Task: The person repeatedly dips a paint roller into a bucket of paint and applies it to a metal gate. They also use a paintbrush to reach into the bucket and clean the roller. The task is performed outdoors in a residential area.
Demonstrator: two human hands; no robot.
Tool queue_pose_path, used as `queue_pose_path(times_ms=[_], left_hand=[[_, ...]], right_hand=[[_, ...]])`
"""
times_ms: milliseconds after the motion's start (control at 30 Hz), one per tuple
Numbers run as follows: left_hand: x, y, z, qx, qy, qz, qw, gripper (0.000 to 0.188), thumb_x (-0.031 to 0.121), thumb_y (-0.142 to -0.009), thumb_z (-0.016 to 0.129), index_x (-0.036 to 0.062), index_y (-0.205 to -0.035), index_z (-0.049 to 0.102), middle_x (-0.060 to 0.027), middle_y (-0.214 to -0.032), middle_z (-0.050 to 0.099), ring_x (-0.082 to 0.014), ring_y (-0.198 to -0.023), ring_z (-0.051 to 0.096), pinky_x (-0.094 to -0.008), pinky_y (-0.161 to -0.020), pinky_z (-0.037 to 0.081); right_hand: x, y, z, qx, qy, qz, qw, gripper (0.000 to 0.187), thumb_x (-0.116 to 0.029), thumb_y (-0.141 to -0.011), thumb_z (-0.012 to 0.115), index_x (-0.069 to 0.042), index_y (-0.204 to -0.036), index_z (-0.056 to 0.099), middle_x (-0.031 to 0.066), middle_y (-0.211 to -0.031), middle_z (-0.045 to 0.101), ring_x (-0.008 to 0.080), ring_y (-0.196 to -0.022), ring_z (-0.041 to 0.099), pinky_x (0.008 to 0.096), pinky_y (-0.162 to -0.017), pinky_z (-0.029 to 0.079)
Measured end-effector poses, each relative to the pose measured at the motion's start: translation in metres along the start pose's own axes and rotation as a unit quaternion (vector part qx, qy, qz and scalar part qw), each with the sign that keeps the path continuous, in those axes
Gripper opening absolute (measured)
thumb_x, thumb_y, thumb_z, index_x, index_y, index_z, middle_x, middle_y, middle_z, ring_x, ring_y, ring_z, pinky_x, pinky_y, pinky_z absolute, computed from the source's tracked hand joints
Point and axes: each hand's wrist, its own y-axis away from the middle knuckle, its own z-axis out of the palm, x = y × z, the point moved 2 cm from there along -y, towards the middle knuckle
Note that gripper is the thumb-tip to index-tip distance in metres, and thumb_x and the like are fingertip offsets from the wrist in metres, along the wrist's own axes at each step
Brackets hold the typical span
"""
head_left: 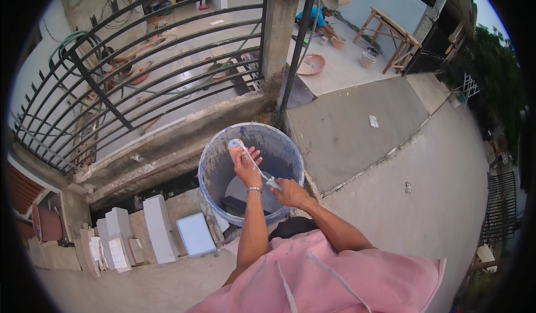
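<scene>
A paint roller (258,170) is held over a large blue drum (279,142) with grey smears on its inner wall. My left hand (247,170) grips the orange-pink roller sleeve, its thumb side against the sleeve and some fingers spread to the right. Around the pale, paint-coated handle my right hand (291,193) is closed. A thin frame rod runs between both hands. Inside the drum, a light round patch and a dark shape show low down, partly hidden by my left forearm; I cannot make out what they are.
A black metal fence (167,61) on a low wall and a concrete post (277,39) stand beyond the drum. Pale blocks (160,228) and a light-blue lid (195,235) lie at left. Far back, another person (321,20) crouches near a basin (311,64) and a wooden trestle (388,28).
</scene>
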Motion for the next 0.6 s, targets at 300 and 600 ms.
queue_pose_path(times_ms=[300,600], left_hand=[[0.019,-0.018,-0.011,-0.068,-0.290,0.096,0.950,0.019,0.008,-0.101,0.053,-0.0064,-0.105,0.065,-0.0159,-0.098,0.074,-0.0244,-0.086,0.076,-0.0312,-0.073,0.061],[0.062,0.002,0.007,-0.144,-0.243,0.055,0.958,0.019,0.006,-0.100,0.057,-0.0063,-0.109,0.068,-0.0154,-0.097,0.075,-0.0228,-0.086,0.076,-0.0321,-0.071,0.063]], right_hand=[[0.000,-0.004,-0.010,-0.011,0.014,0.016,1.000,0.052,-0.033,-0.094,0.064,0.007,-0.128,0.062,0.0354,-0.113,0.066,0.0493,-0.110,0.064,0.0502,-0.099,0.050],[0.003,-0.005,-0.064,-0.118,-0.013,-0.028,0.993,0.057,-0.038,-0.093,0.069,0.009,-0.125,0.064,0.0316,-0.104,0.070,0.0423,-0.102,0.069,0.0454,-0.092,0.053]])
